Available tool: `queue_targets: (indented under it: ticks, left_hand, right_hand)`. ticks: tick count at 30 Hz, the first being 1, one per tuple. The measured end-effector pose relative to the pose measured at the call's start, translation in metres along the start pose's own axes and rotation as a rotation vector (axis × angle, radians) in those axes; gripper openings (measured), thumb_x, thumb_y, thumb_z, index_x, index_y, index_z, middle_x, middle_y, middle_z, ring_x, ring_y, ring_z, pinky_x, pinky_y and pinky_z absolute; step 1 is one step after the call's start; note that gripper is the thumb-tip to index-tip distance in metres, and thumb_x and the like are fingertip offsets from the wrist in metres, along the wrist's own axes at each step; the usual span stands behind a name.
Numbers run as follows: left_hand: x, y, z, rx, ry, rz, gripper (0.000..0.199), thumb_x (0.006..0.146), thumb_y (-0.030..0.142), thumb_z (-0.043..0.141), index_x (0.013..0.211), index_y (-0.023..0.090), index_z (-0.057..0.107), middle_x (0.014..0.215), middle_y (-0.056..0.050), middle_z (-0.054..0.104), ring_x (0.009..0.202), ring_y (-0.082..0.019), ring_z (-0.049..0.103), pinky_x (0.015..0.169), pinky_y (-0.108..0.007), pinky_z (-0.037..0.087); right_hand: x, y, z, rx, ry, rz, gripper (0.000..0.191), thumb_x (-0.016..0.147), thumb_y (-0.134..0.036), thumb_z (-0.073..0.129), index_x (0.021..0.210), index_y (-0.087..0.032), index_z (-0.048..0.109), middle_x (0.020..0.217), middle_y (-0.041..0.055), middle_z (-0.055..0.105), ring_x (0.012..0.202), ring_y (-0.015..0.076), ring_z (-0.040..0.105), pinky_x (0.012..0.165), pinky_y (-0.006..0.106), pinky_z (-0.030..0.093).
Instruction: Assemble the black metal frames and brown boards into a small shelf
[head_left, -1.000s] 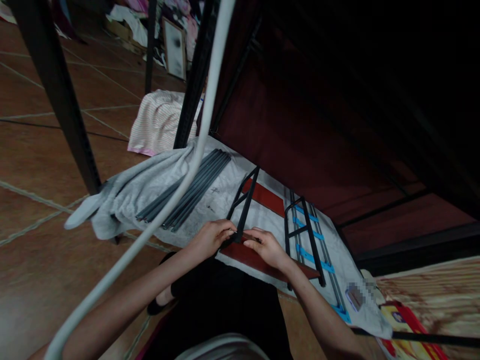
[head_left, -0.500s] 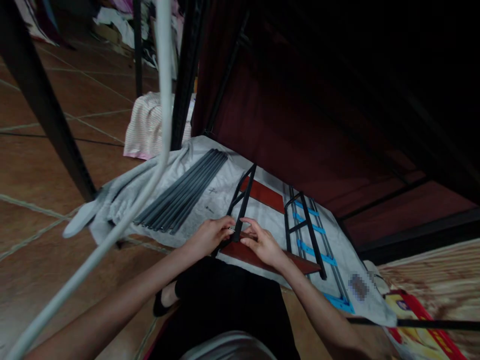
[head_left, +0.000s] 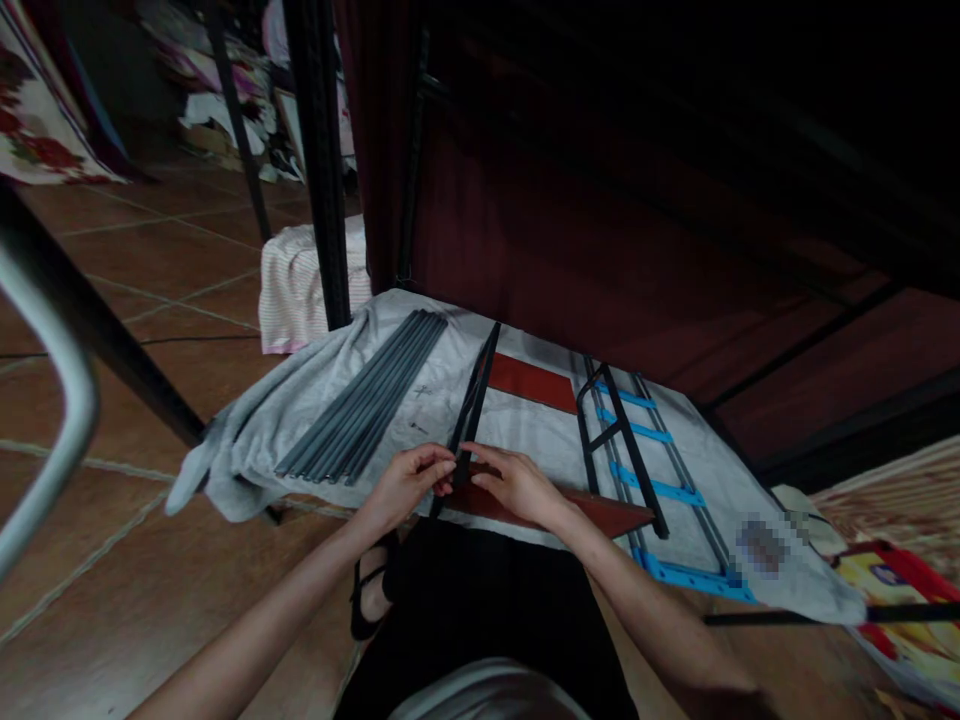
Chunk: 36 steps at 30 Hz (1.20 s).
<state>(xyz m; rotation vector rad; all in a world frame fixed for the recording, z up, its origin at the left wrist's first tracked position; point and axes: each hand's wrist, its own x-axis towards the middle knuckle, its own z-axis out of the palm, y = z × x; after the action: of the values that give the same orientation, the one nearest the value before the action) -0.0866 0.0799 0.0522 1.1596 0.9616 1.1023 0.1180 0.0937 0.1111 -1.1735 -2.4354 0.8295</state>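
Observation:
A black metal frame [head_left: 486, 375] stands tilted on the grey-white cloth, joined to or touching a red-brown board [head_left: 600, 508] near the front edge. My left hand [head_left: 409, 485] is closed in a pinch at the frame's near end; whatever lies between its fingertips is too small to make out. From the other side, my right hand [head_left: 517, 487] grips that same end between thumb and forefinger. Another red-brown board [head_left: 534, 382] lies farther back. At the boards' right ends is a second black frame [head_left: 634, 460].
Several grey tubes [head_left: 367, 400] lie side by side on the left of the cloth [head_left: 247, 435]. Grey tubes with blue cross-pieces [head_left: 660, 490] lie on the right. Dark posts [head_left: 319, 170] and a white curved tube [head_left: 71, 370] stand at left, with a dark red curtain [head_left: 600, 230] behind.
The view has shifted, and the white tube now sits at the far left. The black frame has turned more edge-on. Both hands stay at its near end, their fingers closer together.

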Motion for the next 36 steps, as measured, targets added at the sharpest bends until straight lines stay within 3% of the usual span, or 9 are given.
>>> queue_targets:
  ticks: [9,16,23,27,32,36]
  left_hand:
    - [0.009,0.006,-0.005,-0.055,-0.068,-0.074,0.044,0.067,0.048,0.081,0.083,0.018,0.052,0.059,0.004,0.064,0.048,-0.011,0.058,0.051,-0.023,0.047]
    - [0.007,0.012,-0.005,0.060,0.006,-0.040,0.041,0.064,0.044,0.083,0.079,0.016,0.058,0.061,0.004,0.064,0.053,-0.009,0.056,0.054,-0.022,0.046]
    - [0.006,0.005,-0.006,0.092,0.036,-0.028,0.032,0.070,0.042,0.079,0.079,0.015,0.064,0.061,0.004,0.059,0.057,-0.008,0.052,0.057,-0.022,0.041]
    - [0.008,0.008,-0.008,0.104,-0.010,-0.023,0.033,0.067,0.041,0.081,0.080,0.015,0.065,0.065,0.003,0.061,0.062,-0.010,0.053,0.060,-0.022,0.042]
    - [0.008,0.013,-0.007,0.071,-0.032,-0.045,0.032,0.067,0.038,0.082,0.080,0.015,0.064,0.068,0.002,0.063,0.064,-0.010,0.055,0.061,-0.022,0.042]
    - [0.007,0.011,-0.008,0.002,-0.036,-0.072,0.045,0.063,0.039,0.085,0.096,0.016,0.066,0.077,0.000,0.067,0.070,-0.012,0.060,0.066,-0.025,0.046]
  right_hand:
    - [-0.001,0.000,-0.003,-0.004,-0.007,-0.036,0.054,0.092,-0.022,0.058,0.145,-0.030,0.048,0.140,0.0028,0.060,0.126,0.0216,0.059,0.107,0.037,0.046]
    - [0.000,0.000,-0.007,-0.051,-0.049,-0.055,0.054,0.094,-0.024,0.055,0.147,-0.027,0.046,0.143,0.0037,0.058,0.131,0.0211,0.055,0.110,0.036,0.043]
    - [0.005,0.007,-0.005,-0.057,-0.060,-0.078,0.053,0.094,-0.022,0.053,0.147,-0.026,0.047,0.144,0.0040,0.057,0.130,0.0219,0.055,0.110,0.037,0.043]
    - [0.006,0.010,-0.005,-0.009,-0.053,-0.099,0.053,0.092,-0.022,0.054,0.145,-0.025,0.049,0.144,0.0054,0.057,0.131,0.0228,0.054,0.111,0.038,0.042]
    - [0.007,0.013,-0.002,0.098,-0.053,-0.013,0.064,0.089,-0.022,0.060,0.149,-0.027,0.039,0.125,0.0046,0.069,0.112,0.0221,0.066,0.098,0.037,0.050]
    - [0.006,0.011,-0.001,0.104,-0.026,-0.005,0.059,0.089,-0.020,0.059,0.145,-0.027,0.042,0.120,0.0039,0.069,0.105,0.0199,0.067,0.094,0.034,0.050]
